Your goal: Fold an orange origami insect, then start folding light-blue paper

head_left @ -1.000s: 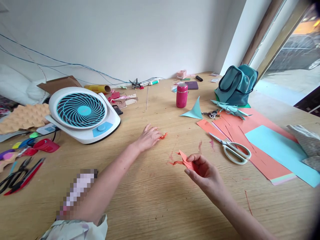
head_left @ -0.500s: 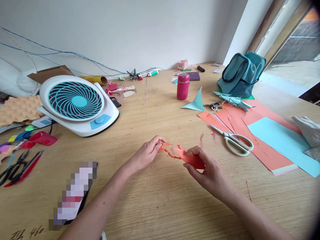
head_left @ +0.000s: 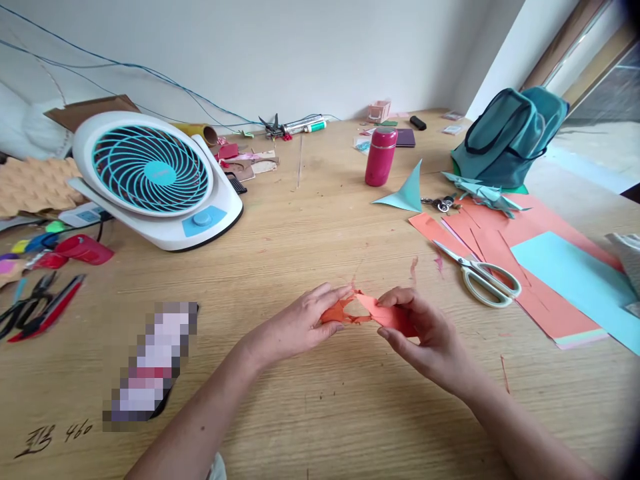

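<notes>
Both hands meet over the middle of the wooden table [head_left: 310, 413]. My left hand [head_left: 300, 325] pinches a small orange paper scrap [head_left: 334, 313] between thumb and fingers. My right hand [head_left: 430, 337] grips a larger orange paper cutout [head_left: 383, 312] with ragged cut edges. The scrap and the cutout touch between the two hands, just above the tabletop.
White-handled scissors [head_left: 483, 275] lie on orange paper sheets [head_left: 545, 313] and a light blue sheet [head_left: 585, 283] at right. A white and teal fan [head_left: 150, 177] stands at left, a pink bottle [head_left: 380, 157] and teal bag [head_left: 510, 137] at the back. Red snips [head_left: 43, 313] lie far left.
My left hand picked the small orange scrap off the table farther back and carried it to the cutout in my right hand. Both hands drew together near the table's middle.
</notes>
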Demonstrator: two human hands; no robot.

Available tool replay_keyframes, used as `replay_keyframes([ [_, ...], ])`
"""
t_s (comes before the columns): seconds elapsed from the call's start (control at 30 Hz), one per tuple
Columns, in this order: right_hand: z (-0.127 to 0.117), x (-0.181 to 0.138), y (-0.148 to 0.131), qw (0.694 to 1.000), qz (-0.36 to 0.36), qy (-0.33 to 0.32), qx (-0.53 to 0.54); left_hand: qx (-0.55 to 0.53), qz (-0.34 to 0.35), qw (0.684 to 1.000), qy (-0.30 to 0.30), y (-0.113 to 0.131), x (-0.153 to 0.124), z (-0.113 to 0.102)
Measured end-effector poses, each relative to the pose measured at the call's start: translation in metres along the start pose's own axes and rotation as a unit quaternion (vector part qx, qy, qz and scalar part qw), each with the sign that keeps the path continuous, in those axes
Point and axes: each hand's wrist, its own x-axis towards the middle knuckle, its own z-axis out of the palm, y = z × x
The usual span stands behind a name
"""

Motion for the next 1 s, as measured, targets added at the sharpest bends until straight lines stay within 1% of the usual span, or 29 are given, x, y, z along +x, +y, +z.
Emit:
replay_keyframes([
  [0.1,-0.001,0.001,-0.001,0.996,-0.026,-0.055,-0.061,0.022,0.006,1.0,-0.002,0.001,-0.001,-0.001],
  [0.17,0.0,0.001,-0.001,0.993,-0.048,-0.075,-0.072,0.031,0.02,0.999,0.001,0.002,-0.001,-0.001],
  [0.23,0.002,0.0,-0.002,0.992,-0.067,-0.081,-0.064,0.038,0.036,0.999,0.01,0.0,-0.002,0.0],
  [0.33,0.003,-0.001,-0.003,0.992,-0.091,-0.075,-0.046,0.046,0.048,0.998,0.02,-0.003,-0.003,0.002],
  [0.53,0.0,-0.001,-0.006,0.989,-0.116,-0.091,-0.015,0.027,0.037,0.999,-0.012,-0.005,-0.004,0.001],
  [0.63,-0.001,-0.002,-0.004,0.989,-0.116,-0.09,-0.021,0.023,0.027,0.999,-0.018,-0.001,-0.006,-0.003],
  [0.8,-0.001,-0.001,0.001,0.99,-0.114,-0.069,-0.05,0.034,0.028,0.999,-0.019,0.005,-0.01,-0.007],
  [0.87,-0.001,0.0,0.001,0.989,-0.113,-0.073,-0.055,0.041,0.031,0.999,-0.017,0.005,-0.011,-0.006],
  [1.0,0.0,0.0,0.0,0.989,-0.087,-0.091,-0.074,0.037,0.025,0.999,-0.015,0.005,-0.011,-0.003],
])
